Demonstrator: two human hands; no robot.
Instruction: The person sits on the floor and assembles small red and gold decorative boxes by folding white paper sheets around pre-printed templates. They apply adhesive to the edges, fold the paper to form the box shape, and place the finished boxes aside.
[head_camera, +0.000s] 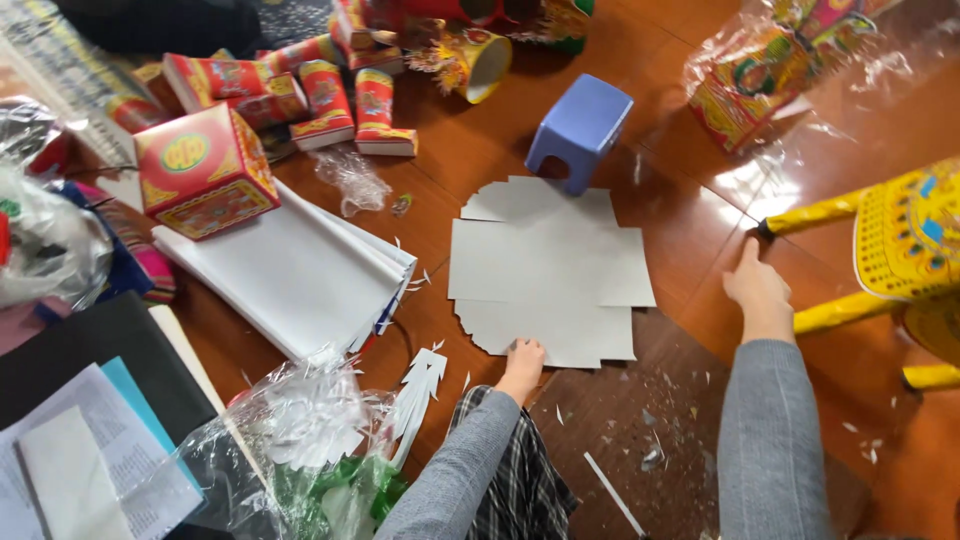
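A flat grey cardboard cut-out (548, 268) with notched edges lies on the brown wooden floor (660, 110). My left hand (522, 362) rests on its near edge, fingers curled onto the card. My right hand (757, 282) reaches out to the right, fingers together, its tips touching the dark end of a yellow paper-wrapped pole (812, 212). Both arms wear grey sleeves.
A small blue plastic stool (582, 125) stands behind the card. A stack of white sheets (295, 270) lies left, with a red and yellow box (202, 170) and several printed paper cylinders beyond. Crinkled plastic bags (300, 430) sit near left. A yellow patterned paper structure (905, 245) is right.
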